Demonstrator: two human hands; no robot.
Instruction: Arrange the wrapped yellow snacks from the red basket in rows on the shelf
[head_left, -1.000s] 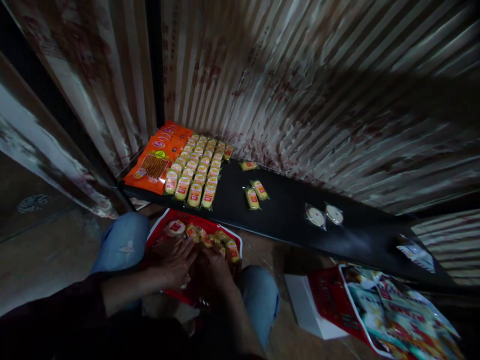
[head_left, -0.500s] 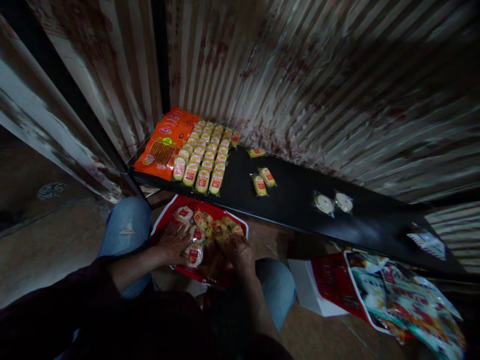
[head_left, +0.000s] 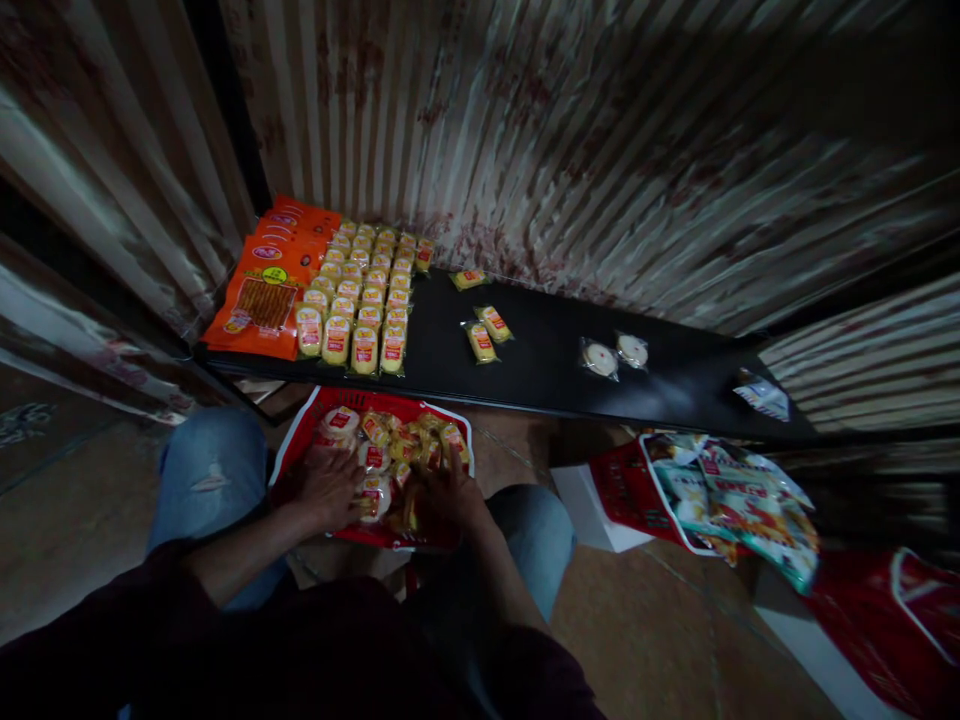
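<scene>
Between my knees stands a red basket with a white rim, holding wrapped snack cakes, some yellow and oblong, some white and round. My left hand lies spread over the left part of the basket, its fingertips by a round white cake. Over the right part, my right hand reaches down with fingers apart, touching the yellow packs; nothing shows in its grip. Rows of wrapped yellow cakes stand on the black shelf in front of me.
Orange snack bags lie at the shelf's left end. Loose yellow cakes, two round white cakes and a small packet lie further right. A second red basket holds large bags; another red basket stands at lower right. Curtains hang behind.
The view has swung right, so the shelf sits further left and another red basket shows. My right hand's fingers have gone from curled together to spread over the packs.
</scene>
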